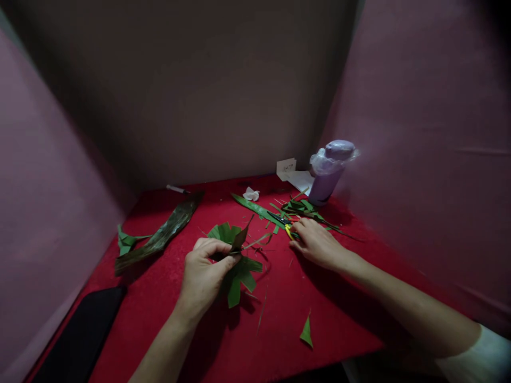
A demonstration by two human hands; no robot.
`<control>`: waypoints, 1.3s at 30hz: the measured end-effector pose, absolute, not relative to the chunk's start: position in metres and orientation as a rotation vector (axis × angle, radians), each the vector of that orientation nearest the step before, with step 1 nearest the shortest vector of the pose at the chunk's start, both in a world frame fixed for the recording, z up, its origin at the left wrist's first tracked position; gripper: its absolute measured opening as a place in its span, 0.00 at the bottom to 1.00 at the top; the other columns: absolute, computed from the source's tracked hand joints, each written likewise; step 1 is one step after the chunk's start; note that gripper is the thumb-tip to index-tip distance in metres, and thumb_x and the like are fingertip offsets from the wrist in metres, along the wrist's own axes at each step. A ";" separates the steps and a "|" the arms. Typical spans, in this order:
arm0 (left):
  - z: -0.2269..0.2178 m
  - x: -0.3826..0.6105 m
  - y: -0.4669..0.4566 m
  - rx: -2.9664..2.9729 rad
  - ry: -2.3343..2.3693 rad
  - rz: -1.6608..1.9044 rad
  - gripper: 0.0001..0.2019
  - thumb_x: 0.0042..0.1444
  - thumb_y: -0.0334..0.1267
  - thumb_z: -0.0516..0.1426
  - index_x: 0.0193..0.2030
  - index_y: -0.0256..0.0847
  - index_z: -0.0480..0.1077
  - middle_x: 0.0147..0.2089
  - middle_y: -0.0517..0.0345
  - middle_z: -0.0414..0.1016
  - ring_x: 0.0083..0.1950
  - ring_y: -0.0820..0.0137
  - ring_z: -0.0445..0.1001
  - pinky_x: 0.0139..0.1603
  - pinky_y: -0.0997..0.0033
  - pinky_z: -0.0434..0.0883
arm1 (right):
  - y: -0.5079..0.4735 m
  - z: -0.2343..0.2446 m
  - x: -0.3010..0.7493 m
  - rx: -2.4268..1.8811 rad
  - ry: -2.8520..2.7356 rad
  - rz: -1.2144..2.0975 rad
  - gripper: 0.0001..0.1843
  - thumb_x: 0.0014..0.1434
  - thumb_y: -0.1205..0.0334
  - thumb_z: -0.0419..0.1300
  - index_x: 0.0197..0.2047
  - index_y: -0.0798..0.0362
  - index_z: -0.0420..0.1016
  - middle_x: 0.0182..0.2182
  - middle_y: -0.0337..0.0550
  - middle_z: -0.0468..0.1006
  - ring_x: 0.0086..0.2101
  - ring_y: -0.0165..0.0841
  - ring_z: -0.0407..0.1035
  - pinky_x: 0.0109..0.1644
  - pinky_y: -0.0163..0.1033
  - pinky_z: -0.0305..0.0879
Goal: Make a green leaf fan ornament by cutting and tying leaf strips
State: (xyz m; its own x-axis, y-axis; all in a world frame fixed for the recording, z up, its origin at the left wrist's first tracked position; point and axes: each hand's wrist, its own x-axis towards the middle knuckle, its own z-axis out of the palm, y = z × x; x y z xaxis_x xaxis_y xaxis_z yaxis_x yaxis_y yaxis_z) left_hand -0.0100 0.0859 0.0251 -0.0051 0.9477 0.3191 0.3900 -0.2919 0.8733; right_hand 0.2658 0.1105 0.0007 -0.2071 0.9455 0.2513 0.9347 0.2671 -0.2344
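Head view: our left hand (pixel 205 274) pinches the folded leaf (pixel 240 269), seemingly light and tearable, at its centre; our right hand (pixel 317 244) curls over scissors (pixel 288 231), grip unclear.

The left forearm rises bare from the bottom edge, slanting toward the middle, wrist straight; the left grip (pixel 205 274) turns its back to the camera, fingers curled in, thumb pressed against the forefinger in a tight pinch; the right arm stretches in from the lower right corner, forearm bare and nearly level; the right grip (pixel 317 244) lies low, palm down, well apart from the left, its fingertips curled under and hidden.
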 end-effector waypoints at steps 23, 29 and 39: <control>0.026 0.000 0.064 2.951 1.542 1.492 0.15 0.49 0.28 0.57 0.46 0.40 0.71 0.41 0.50 0.79 0.45 0.56 0.67 0.46 0.55 0.55 | 0.076 0.033 0.125 -0.969 -1.127 1.222 0.14 0.52 0.52 0.60 0.29 0.57 0.71 0.23 0.38 0.72 0.26 0.27 0.65 0.30 0.32 0.63; 0.033 -0.013 0.047 3.102 0.925 1.545 0.25 0.42 0.20 0.58 0.50 0.36 0.68 0.41 0.47 0.78 0.43 0.61 0.70 0.45 0.61 0.64 | 0.084 0.032 0.140 -1.089 -1.407 0.785 0.07 0.54 0.65 0.55 0.31 0.56 0.74 0.28 0.40 0.76 0.32 0.31 0.69 0.40 0.36 0.65; 0.049 -0.006 0.062 1.851 1.048 1.452 0.14 0.52 0.30 0.57 0.46 0.45 0.69 0.50 0.53 0.71 0.52 0.62 0.68 0.53 0.61 0.66 | 0.067 0.048 0.178 -0.961 -1.648 0.985 0.10 0.53 0.70 0.56 0.39 0.55 0.74 0.34 0.42 0.78 0.36 0.31 0.72 0.42 0.38 0.68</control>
State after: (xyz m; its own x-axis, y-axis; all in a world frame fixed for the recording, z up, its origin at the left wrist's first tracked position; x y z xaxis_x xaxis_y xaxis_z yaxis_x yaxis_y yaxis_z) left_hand -0.0057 0.0621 0.0494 0.1088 0.8418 0.5287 0.2365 -0.5385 0.8087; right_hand 0.1784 0.0673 0.0478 -0.2356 0.9153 0.3266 0.1458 0.3655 -0.9193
